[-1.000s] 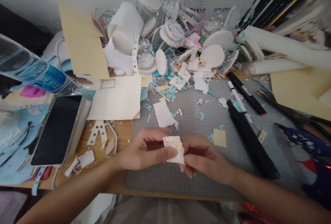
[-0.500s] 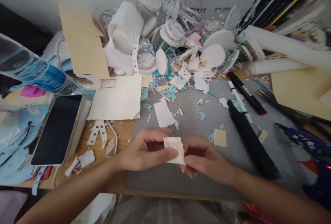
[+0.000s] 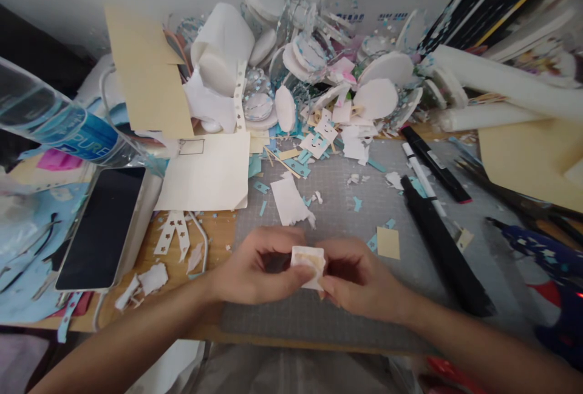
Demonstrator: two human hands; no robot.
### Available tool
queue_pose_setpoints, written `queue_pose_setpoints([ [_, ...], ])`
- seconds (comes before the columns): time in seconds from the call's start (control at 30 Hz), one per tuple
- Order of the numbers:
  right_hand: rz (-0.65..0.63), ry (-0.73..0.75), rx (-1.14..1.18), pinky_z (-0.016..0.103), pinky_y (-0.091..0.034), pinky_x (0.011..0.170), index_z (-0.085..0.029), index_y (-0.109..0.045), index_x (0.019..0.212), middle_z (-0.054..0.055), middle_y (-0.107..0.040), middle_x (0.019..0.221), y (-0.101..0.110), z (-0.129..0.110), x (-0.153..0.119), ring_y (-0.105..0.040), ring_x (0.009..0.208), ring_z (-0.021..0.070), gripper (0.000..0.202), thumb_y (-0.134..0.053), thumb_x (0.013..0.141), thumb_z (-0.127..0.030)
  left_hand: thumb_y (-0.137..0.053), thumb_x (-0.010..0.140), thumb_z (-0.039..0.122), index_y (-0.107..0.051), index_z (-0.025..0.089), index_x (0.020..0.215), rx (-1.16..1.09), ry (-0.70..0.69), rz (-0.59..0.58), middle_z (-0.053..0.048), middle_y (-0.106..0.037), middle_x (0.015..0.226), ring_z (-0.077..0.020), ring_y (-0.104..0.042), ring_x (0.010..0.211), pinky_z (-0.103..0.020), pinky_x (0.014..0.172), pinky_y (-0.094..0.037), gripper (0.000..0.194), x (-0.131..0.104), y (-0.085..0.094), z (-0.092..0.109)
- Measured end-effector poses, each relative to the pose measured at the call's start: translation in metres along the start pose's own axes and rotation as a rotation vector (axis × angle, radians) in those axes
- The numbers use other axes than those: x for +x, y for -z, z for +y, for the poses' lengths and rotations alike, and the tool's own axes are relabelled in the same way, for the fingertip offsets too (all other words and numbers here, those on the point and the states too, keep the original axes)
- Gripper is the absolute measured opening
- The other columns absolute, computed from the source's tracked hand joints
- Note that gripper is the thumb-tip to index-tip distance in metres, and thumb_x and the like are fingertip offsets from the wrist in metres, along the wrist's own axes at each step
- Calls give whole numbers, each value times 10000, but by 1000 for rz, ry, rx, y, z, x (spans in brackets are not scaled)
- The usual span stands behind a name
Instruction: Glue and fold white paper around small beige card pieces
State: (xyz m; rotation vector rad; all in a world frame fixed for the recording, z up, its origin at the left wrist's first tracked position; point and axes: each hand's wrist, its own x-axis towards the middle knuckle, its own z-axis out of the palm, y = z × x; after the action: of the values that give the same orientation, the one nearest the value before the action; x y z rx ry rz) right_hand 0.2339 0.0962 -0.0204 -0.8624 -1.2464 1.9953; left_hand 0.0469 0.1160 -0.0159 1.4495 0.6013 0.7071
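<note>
A small white paper piece (image 3: 316, 254) with a yellowish patch is held between my two hands over the grey cutting mat (image 3: 291, 322). The thumb of my left hand (image 3: 262, 269) presses on its face, with the fingers behind it. My right hand (image 3: 357, 275) pinches its right edge between thumb and fingers. Beyond my hands lies a torn white paper strip (image 3: 288, 200). To the right of them is a yellow paper square (image 3: 387, 243), beside small teal scraps.
A phone (image 3: 102, 227) and a tilted water bottle (image 3: 82, 133) are at left, near a cream sheet (image 3: 209, 172). White discs (image 3: 376, 98) are heaped behind. Markers (image 3: 437, 242) and a dark blue tool (image 3: 537, 248) lie at right.
The paper piece has tilted and looks smaller and squarer, with its top edge slightly lower. The fingers of my right hand have curled in closer under it.
</note>
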Motion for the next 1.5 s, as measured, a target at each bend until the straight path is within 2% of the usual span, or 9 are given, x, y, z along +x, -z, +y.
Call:
queue_pose_setpoints([
  [0.13,7,-34,41,181,-273,432,-185,-528,574,-54,-470,511,3,3,-2,-380,469,58,149,-633,679,-197,-609,917,300,-601,144,683,-44,33,-19,6,-487,634,-106,-442,601,-236,571,-364,281,2,0,3],
  [0.33,12,-28,290,200,-250,403,-198,-614,660,-56,-488,498,11,5,-2,-320,398,63,91,-636,699,-277,-583,917,535,-621,137,699,-255,103,-42,-30,-580,690,-108,-530,606,-224,584,-452,456,3,2,7],
  [0.5,19,9,480,210,-244,424,-212,-488,555,-79,-319,424,12,-4,4,-224,387,71,249,-608,721,-352,-652,909,377,-708,131,807,-342,149,-36,-44,-615,760,-87,-539,592,-200,558,-462,271,2,3,9],
  [0.87,-10,46,572,189,-292,423,-208,-556,725,-71,-399,517,11,-7,2,-297,412,68,227,-573,891,-362,-608,940,271,-700,130,803,-359,131,-46,-28,-572,741,-78,-498,585,-201,546,-397,217,0,3,9],
  [0.97,46,50,598,182,-272,405,-204,-539,709,-76,-394,543,12,-10,4,-264,406,55,233,-579,883,-353,-605,928,203,-698,127,799,-360,100,-62,-23,-555,741,-81,-491,602,-202,572,-406,176,0,3,8],
  [1.13,234,-68,519,159,-274,391,-198,-543,729,-85,-432,536,11,-9,10,-271,393,39,240,-625,866,-378,-611,875,101,-698,132,796,-355,41,-70,-20,-561,733,-94,-510,653,-201,625,-420,121,1,1,8],
  [1.27,250,-85,431,160,-203,338,-200,-496,636,-112,-318,392,7,-2,8,-171,320,37,372,-578,924,-421,-648,861,139,-701,140,773,-328,10,-27,-24,-579,699,-107,-528,646,-210,621,-437,103,1,1,8],
  [1.33,246,-37,335,165,-198,335,-205,-461,593,-110,-290,360,6,1,3,-180,313,43,435,-558,936,-454,-670,871,219,-713,141,773,-322,25,8,-30,-598,690,-101,-517,602,-205,574,-435,132,1,1,9],
  [1.5,209,187,9,162,-258,363,-206,-496,658,-75,-454,474,1,-3,-7,-342,373,49,324,-592,918,-374,-655,899,364,-713,130,732,-310,163,32,-9,-571,621,-65,-450,477,-184,459,-375,293,1,2,11],
])
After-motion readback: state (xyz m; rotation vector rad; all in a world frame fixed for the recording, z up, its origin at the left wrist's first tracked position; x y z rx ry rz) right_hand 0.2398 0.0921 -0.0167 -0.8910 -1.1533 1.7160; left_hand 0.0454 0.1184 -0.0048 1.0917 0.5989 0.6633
